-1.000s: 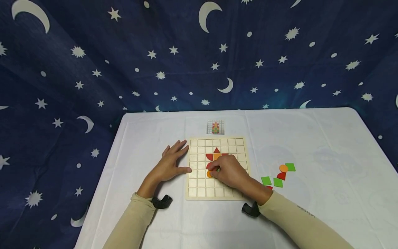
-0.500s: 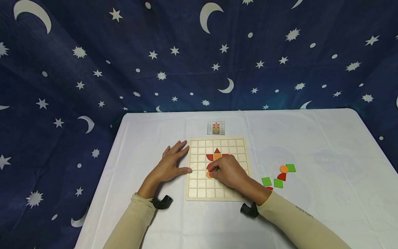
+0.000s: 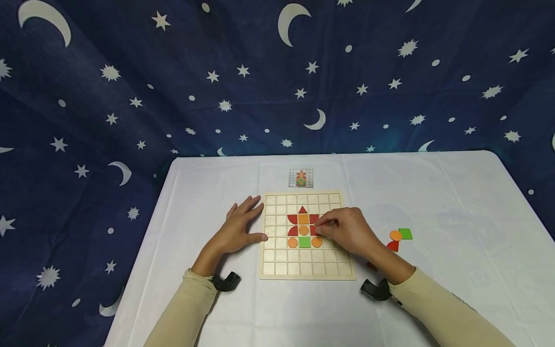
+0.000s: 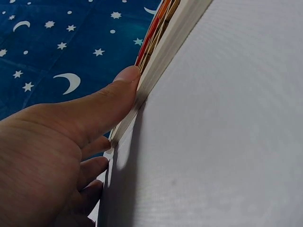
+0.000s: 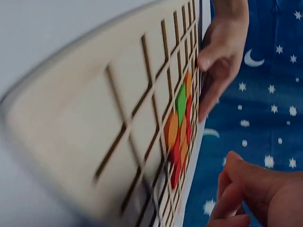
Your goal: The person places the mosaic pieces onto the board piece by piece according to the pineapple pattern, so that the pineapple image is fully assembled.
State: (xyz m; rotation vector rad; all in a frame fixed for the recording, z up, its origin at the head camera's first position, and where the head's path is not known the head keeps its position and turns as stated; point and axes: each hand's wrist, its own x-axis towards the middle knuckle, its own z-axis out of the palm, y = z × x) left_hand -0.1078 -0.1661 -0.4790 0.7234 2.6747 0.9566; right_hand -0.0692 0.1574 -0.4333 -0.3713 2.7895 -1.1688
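Note:
My left hand (image 3: 238, 226) lies at the left edge of a wooden grid board (image 3: 277, 265), its fingers spread. In the left wrist view, its thumb (image 4: 125, 78) touches the board's rim. My right hand (image 3: 351, 231) hovers over the board's right side, fingers loosely bent and nothing visible between them. Near its fingertips are red quarter-circle tiles (image 3: 314, 218). On the board sit a red triangle tile (image 3: 302, 210), an orange square tile (image 3: 303, 219), a green square tile (image 3: 305, 242), orange round tiles (image 3: 292, 242) and more red quarter-circle tiles (image 3: 293, 231).
Behind the board lies a small pattern card (image 3: 301, 178). To the right, a loose orange round tile (image 3: 395, 235), a green square tile (image 3: 405, 233) and a red tile (image 3: 393, 246) lie on the white tablecloth (image 3: 455, 217). My right forearm covers part of that side.
My right hand has left the green square tile and moved right, uncovering the middle tiles. Its wrist now hides some loose tiles. My left hand stays put.

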